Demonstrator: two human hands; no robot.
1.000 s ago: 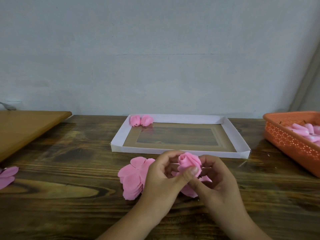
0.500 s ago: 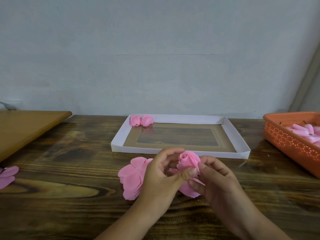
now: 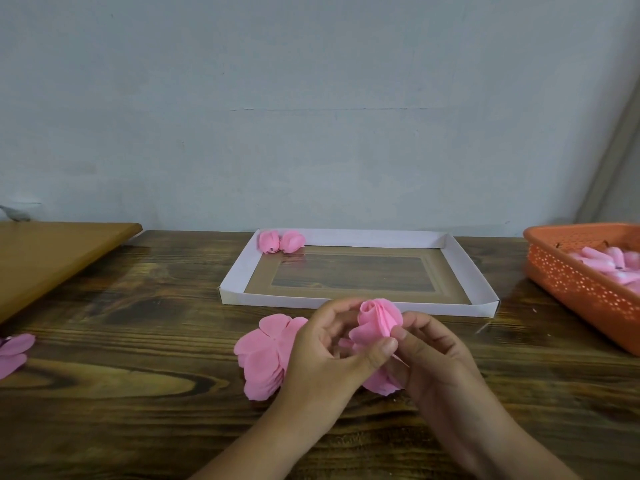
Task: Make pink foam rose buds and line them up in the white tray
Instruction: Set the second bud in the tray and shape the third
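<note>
Dark wood-grain table (image 3: 104, 393) across the whole foreground, pale blue-grey wall behind. Lighter brown board (image 3: 52, 258) at far left, its corner over the table's back edge.

White tray (image 3: 464, 268) at centre back, shallow paper rim, brown frame-like floor with a dark middle panel. Two finished buds (image 3: 281, 241) in its far-left corner, touching each other, hard against the rim. Rest of tray floor bare.

Orange perforated basket (image 3: 581, 289) at right edge, partly cut off, with pale pink foam pieces (image 3: 602, 263) piled inside.

Stack of flat pink petal cutouts (image 3: 265, 355) on the table just in front of the tray, partly hidden behind the left wrist. A couple of loose purple-pink petals (image 3: 14, 351) at the far left edge.

Left hand (image 3: 329, 362) and right hand (image 3: 436, 358) together over the table, near the tray's front rim, not above it. Rose bud (image 3: 379, 322) in progress between them, spiral centre up, outer petal wrapped round. Left thumb pressed on the bud's lower front, left fingers curled behind it. Right fingers curled round the bud's right side and base, pinching it. More pink petal hanging below the hands, touching or just above the table, cannot tell which.
</note>
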